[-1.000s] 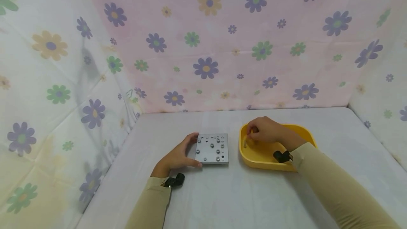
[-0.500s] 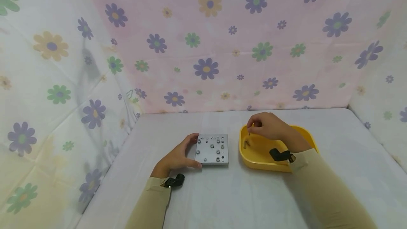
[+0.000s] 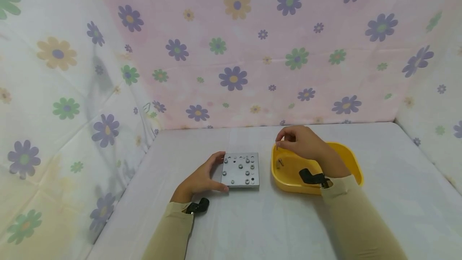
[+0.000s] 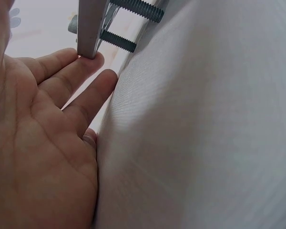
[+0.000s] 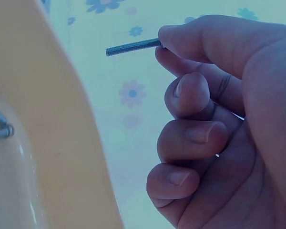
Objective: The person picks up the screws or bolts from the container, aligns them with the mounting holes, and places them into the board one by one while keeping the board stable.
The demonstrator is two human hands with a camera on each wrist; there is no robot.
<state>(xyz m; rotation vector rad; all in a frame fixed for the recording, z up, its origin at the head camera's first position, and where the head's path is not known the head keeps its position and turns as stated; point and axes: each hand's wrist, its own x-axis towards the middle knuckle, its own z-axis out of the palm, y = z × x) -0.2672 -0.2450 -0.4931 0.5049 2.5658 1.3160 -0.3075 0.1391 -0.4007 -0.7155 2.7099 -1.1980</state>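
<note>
In the head view a square metal plate [image 3: 236, 175] lies left of the yellow tray, with several socket head screws standing in its holes. My left hand [image 3: 202, 179] holds it by the left side, thumb at the front edge and fingers at the back corner. Threaded shanks [image 4: 118, 41] stick out of the plate's underside in the left wrist view. My right hand [image 3: 301, 143] is over the back left of the tray. Its thumb and index finger pinch a thin screw [image 5: 133, 46] by the head end, the thread pointing away; the other fingers are curled.
The yellow tray [image 3: 299, 189] stands on the white-covered table [image 3: 252, 228], right of the plate. A few loose screws [image 3: 280, 163] lie in its left end. Flower-printed cloth [image 3: 202, 87] hangs behind and at both sides.
My right hand has risen out of the tray with a screw and moved slightly left towards its back left rim. The left hand and the plate have stayed put.
</note>
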